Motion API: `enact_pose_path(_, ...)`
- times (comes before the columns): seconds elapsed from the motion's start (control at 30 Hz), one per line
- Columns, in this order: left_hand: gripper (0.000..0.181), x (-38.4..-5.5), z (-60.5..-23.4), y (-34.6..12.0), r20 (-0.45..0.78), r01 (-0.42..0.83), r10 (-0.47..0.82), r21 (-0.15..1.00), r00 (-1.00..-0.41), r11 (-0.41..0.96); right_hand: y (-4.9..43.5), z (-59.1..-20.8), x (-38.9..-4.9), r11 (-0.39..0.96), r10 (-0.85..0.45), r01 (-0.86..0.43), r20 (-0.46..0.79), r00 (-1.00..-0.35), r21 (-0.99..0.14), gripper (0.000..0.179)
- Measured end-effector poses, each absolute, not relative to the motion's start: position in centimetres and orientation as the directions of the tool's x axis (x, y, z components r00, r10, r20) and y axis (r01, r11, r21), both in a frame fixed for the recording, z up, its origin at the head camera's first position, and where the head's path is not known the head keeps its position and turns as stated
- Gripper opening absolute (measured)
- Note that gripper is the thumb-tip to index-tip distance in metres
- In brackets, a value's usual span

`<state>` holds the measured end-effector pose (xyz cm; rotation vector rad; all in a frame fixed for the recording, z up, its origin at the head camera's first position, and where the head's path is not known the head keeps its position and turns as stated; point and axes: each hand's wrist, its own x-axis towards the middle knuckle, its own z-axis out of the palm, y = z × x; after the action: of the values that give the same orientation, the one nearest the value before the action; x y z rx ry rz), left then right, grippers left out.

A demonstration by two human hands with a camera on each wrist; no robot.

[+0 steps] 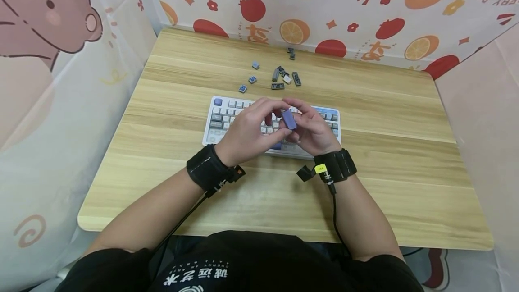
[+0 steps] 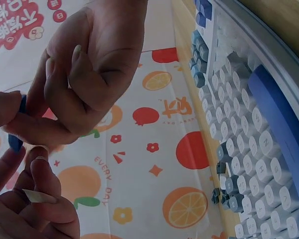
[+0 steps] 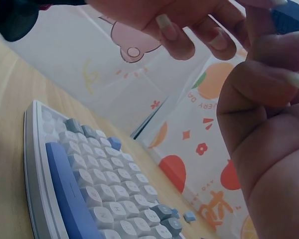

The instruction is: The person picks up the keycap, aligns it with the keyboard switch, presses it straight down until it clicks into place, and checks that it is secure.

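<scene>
A purple-blue keycap (image 1: 289, 120) is held up above the keyboard (image 1: 222, 139), between the fingertips of both hands. My left hand (image 1: 247, 132) pinches it from the left with thumb and forefinger, and my right hand (image 1: 314, 130) grips its right side. In the left wrist view the keycap (image 2: 17, 124) is partly hidden by fingers; in the right wrist view the keycap (image 3: 288, 17) shows at the top right corner. The white-framed keyboard carries white and grey-green keycaps and a long purple-blue space bar (image 3: 72, 194). Bare pale sockets (image 3: 51, 124) show along its near-left corner.
Behind the keyboard lie several loose keycaps, among them dark ones (image 1: 277, 86), a white one (image 1: 287, 79) and small blue-grey pieces (image 1: 242, 88). Printed cloth (image 1: 332, 12) hangs at the back of the wooden table (image 1: 162, 102). Cables (image 1: 334, 220) run from both wrist straps.
</scene>
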<state>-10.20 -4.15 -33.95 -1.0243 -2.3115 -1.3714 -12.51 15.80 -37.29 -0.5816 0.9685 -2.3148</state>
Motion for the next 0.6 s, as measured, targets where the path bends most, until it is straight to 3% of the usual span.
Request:
enact_pose_path(0.17, 0.033, -10.4, -34.3, -4.0, 0.546, 0.69, 0.434, 0.647, -0.716, 0.324, 16.1, -37.3, -12.2, -0.438, -0.56, 0.204, 0.089, -0.824, -0.876, 0.019)
enact_pose_path(0.27, 0.025, -10.6, -34.7, -4.0, 0.519, 0.668, 0.427, 0.641, -0.74, 0.378, 16.6, -37.3, -11.7, -0.157, -0.442, -0.014, 0.083, -0.893, -0.988, 0.019)
enact_pose_path(0.33, 0.023, -10.7, -35.1, -4.1, 0.472, 0.637, 0.435, 0.647, -0.767, 0.42, 16.9, -37.5, -11.2, 0.075, -0.38, -0.163, 0.123, -0.917, -0.984, 0.019)
enact_pose_path(0.47, 0.023, -10.8, -36.6, -4.0, 0.355, 0.572, 0.466, 0.651, -0.811, 0.499, 17.5, -38.4, -10.3, 0.418, -0.41, -0.455, 0.284, -0.867, -0.786, 0.022)
enact_pose_path(0.6, 0.026, -10.7, -37.9, -3.8, 0.266, 0.549, 0.514, 0.638, -0.815, 0.54, 17.5, -39.3, -9.9, 0.584, -0.498, -0.626, 0.381, -0.779, -0.517, 0.024)
